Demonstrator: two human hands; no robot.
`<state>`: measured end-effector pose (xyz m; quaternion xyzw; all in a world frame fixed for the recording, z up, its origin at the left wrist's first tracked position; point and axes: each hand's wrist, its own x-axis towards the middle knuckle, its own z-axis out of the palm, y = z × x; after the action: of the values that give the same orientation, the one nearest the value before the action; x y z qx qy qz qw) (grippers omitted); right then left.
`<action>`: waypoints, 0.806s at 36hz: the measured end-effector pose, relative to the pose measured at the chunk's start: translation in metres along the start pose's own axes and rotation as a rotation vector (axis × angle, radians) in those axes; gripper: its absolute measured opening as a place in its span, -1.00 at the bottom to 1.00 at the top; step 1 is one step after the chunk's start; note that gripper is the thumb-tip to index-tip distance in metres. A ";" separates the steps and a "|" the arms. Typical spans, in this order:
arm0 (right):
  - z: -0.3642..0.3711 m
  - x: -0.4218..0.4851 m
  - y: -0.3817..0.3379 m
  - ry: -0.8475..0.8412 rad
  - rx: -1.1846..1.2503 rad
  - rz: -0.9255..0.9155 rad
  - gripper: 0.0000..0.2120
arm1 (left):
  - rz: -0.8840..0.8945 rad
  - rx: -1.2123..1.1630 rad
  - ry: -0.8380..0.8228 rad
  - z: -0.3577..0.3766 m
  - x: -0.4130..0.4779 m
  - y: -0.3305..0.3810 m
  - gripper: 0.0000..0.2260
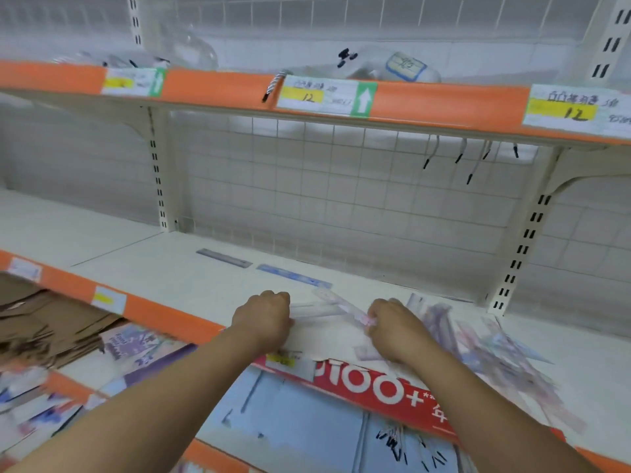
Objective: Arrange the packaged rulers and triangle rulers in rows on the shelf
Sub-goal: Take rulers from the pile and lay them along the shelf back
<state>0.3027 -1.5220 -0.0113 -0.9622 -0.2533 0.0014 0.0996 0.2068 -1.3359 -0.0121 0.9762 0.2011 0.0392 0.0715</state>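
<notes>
I'm holding a few packaged rulers (324, 310) between my two hands, low on the shelf (164, 278) near its front edge. My left hand (263, 317) is curling its fingers over the left ends of the packs, and my right hand (392, 331) is pinching the pinkish right end, fingers tucked in tight; the blur is hiding exactly how many packs I've got. I'm judging these as light, thin and stiff, and the clear sleeves are probably slick, so they'll want to slide over one another. Taking them at both ends, as I'm doing, should be squaring them up best. Just to the right of my right hand a loose pile (495, 353) is lying fanned out, waiting its turn. Farther back, beyond my hands, a grey ruler (223, 258) and a blue ruler (293, 276) are lying flat, nearly end to end, starting a row.
</notes>
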 end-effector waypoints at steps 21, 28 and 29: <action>0.039 0.019 -0.208 0.004 -0.006 -0.055 -0.76 | -0.086 -0.022 0.009 -0.039 -0.009 -0.222 -0.67; 0.041 0.059 -0.220 -0.002 -0.035 -0.032 -0.78 | -0.061 -0.051 0.015 -0.040 0.032 -0.244 -0.67; 0.041 0.067 -0.221 -0.003 -0.038 -0.033 -0.77 | -0.058 -0.049 0.020 -0.040 0.039 -0.246 -0.67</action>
<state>0.2514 -1.2937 -0.0059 -0.9596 -0.2693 -0.0038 0.0809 0.1435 -1.0919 -0.0092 0.9674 0.2292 0.0518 0.0945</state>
